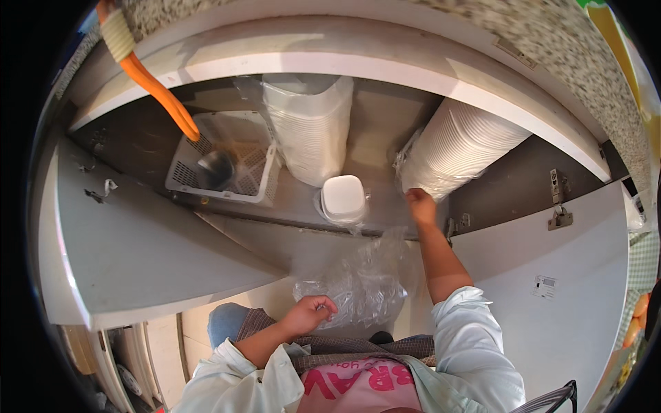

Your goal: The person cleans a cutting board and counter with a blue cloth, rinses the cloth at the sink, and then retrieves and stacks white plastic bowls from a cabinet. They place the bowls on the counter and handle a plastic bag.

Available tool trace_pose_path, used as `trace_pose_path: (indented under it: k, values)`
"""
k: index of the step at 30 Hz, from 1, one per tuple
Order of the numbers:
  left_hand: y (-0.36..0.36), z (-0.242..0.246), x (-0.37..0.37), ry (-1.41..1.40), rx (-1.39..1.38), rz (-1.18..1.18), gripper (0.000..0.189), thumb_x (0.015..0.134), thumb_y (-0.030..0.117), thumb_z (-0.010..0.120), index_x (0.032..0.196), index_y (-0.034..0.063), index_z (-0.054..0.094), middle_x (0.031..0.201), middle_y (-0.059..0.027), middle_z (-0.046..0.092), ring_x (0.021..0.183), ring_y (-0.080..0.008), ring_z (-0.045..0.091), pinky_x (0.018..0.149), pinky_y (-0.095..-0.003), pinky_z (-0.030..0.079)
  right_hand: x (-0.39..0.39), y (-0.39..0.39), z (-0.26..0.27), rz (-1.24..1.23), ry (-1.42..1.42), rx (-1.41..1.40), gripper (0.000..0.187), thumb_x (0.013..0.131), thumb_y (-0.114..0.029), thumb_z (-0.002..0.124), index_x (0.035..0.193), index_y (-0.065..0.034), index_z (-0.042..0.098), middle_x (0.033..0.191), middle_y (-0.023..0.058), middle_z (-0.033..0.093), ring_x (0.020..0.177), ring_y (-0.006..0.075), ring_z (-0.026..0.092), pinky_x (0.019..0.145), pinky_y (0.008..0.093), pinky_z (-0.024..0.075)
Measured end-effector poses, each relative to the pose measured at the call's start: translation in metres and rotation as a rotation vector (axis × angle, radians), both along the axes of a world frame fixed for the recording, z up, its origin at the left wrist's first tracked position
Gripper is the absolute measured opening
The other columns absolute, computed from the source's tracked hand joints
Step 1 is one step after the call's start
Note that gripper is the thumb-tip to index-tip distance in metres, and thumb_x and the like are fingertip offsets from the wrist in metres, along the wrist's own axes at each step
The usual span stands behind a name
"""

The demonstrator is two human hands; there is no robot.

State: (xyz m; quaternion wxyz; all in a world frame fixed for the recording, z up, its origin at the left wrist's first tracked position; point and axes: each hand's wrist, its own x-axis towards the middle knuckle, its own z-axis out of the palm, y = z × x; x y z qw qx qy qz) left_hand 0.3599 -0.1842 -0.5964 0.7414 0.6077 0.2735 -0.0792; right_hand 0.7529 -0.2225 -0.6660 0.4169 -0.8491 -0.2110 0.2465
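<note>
Inside an open cabinet, my right hand (422, 206) touches the lower end of a long plastic-wrapped stack of white disposable containers (459, 142); whether its fingers grip the wrap is hard to tell. My left hand (310, 315) is low in front of my body with curled fingers, beside a crumpled clear plastic bag (366, 284); its hold on the bag cannot be made out. Another wrapped stack of white containers (312, 129) stands at the middle of the shelf. Before it is a short wrapped stack with a white square top (343, 195).
A white perforated plastic basket (224, 193) holding a metal bowl (217, 168) is at the shelf's left. An orange handle-like object (160, 100) hangs before it. The cabinet doors (150, 232) stand open on both sides, and a granite countertop (557, 41) overhangs the cabinet.
</note>
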Motion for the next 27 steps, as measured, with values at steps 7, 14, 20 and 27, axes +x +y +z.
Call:
trace_pose_path:
  k: [7, 14, 20, 27]
  values:
    - [-0.021, -0.006, 0.003, -0.082, 0.37, -0.239, 0.018, 0.081, 0.018, 0.058, 0.094, 0.0061, 0.059, 0.084, -0.0121, 0.063, 0.075, -0.024, 0.061, 0.067, -0.0327, 0.047, 0.052, 0.006, 0.01, 0.205, -0.446, -0.009, 0.064, 0.075, -0.018, 0.066, 0.132, -0.0103, 0.037, 0.107, 0.0153, 0.061, 0.089, 0.0315, 0.06, 0.08, 0.0355, 0.0468]
    - [-0.001, 0.014, -0.008, -0.072, 0.376, -0.247, 0.023, 0.081, 0.021, 0.057, 0.1, 0.008, 0.057, 0.084, -0.015, 0.063, 0.078, -0.0307, 0.061, 0.069, -0.0359, 0.047, 0.066, 0.017, 0.015, 0.173, -0.424, -0.22, 0.069, 0.072, -0.026, 0.067, 0.13, -0.0031, 0.038, 0.11, 0.0185, 0.059, 0.105, 0.0325, 0.055, 0.09, 0.035, 0.042]
    - [0.016, 0.004, -0.015, -0.059, 0.361, -0.191, 0.025, 0.081, 0.021, 0.058, 0.102, 0.0086, 0.057, 0.086, -0.0147, 0.063, 0.079, -0.0311, 0.061, 0.07, -0.0368, 0.047, 0.0, 0.062, 0.098, 0.401, -0.737, -0.224, 0.043, 0.071, -0.029, 0.067, 0.104, -0.0014, 0.059, 0.089, 0.0192, 0.064, 0.086, 0.0361, 0.06, 0.077, 0.039, 0.048]
    - [0.021, -0.003, -0.003, -0.029, 0.411, -0.155, 0.038, 0.079, 0.023, 0.06, 0.115, 0.0128, 0.05, 0.087, -0.0168, 0.062, 0.079, -0.0312, 0.06, 0.071, -0.037, 0.047, -0.121, 0.167, 0.234, 0.404, -1.067, 0.493, 0.051, 0.071, -0.017, 0.072, 0.116, -0.0048, 0.052, 0.116, 0.0171, 0.052, 0.105, 0.0353, 0.049, 0.087, 0.0399, 0.0422]
